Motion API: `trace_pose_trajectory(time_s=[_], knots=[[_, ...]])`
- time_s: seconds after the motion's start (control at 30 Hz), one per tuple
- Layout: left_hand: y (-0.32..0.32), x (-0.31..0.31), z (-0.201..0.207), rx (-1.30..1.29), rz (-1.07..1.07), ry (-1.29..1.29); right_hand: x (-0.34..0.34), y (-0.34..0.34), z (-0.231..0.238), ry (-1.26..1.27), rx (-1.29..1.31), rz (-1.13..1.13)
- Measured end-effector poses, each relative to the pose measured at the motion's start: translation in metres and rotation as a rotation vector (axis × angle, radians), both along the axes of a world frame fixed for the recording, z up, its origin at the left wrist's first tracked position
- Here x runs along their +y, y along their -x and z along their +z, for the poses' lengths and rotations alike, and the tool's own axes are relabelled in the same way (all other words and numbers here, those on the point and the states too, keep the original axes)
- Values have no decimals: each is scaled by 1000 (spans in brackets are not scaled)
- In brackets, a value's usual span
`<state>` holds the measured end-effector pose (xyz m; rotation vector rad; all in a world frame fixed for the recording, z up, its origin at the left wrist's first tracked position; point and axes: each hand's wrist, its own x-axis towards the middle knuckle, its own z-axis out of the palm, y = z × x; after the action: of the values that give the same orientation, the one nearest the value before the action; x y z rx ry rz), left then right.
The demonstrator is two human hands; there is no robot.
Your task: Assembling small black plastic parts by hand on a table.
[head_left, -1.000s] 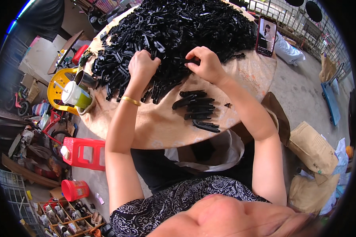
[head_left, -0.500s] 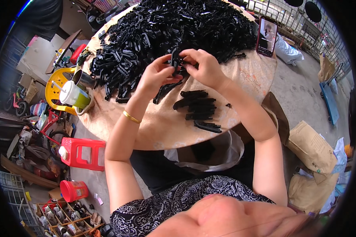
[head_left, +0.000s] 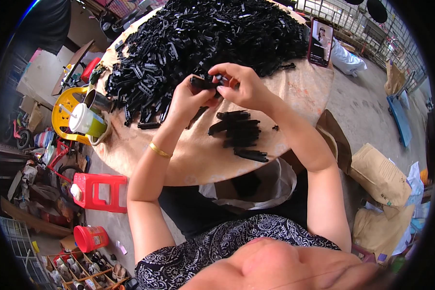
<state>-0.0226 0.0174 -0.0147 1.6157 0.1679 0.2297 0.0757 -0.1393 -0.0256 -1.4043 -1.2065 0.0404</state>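
Between my hands, above the near edge of a large heap of small black plastic pieces [head_left: 193, 38], is one long black plastic piece [head_left: 202, 83]. My left hand [head_left: 191, 96] is closed around it. The fingers of my right hand [head_left: 239, 86] pinch at its right end, where a small dark part shows; what exactly they grip is too small to name. Nearer to me, a small stack of black plastic pieces [head_left: 236, 129] lies in a neat row on the peach tablecloth [head_left: 188, 164].
A phone [head_left: 320, 42] stands at the table's right edge. At the left edge is a white and green cup [head_left: 89, 121] by a yellow chair [head_left: 63, 113]. A red stool [head_left: 99, 192] and red bucket [head_left: 91, 238] stand on the floor. An open bag [head_left: 280, 186] sits below the table edge.
The black piece has turned from upright to nearly level in my hands. My right hand has shifted slightly left and down, against its end. The view has shifted a little.
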Motion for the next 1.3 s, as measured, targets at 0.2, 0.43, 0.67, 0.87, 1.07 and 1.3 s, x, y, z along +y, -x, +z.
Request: trace_pose_trajectory(time_s=[0.2,0.43,0.67,0.87,1.07,1.3], knots=[[-1,-6,-6,-93,66,76,-1,5,2,-18,235,57],[3,-7,-2,-22,63,-251,3,-2,-5,29,79,67],[8,-1,2,-90,-26,-208,1,-2,-2,-16,-148,-104],[11,-4,2,-331,75,-618,-4,-11,5,-26,-320,-171],[11,-4,1,-376,103,-757,-10,-10,9,120,-55,111],[17,-13,7,-336,76,-722,-11,-4,8,34,-120,16]])
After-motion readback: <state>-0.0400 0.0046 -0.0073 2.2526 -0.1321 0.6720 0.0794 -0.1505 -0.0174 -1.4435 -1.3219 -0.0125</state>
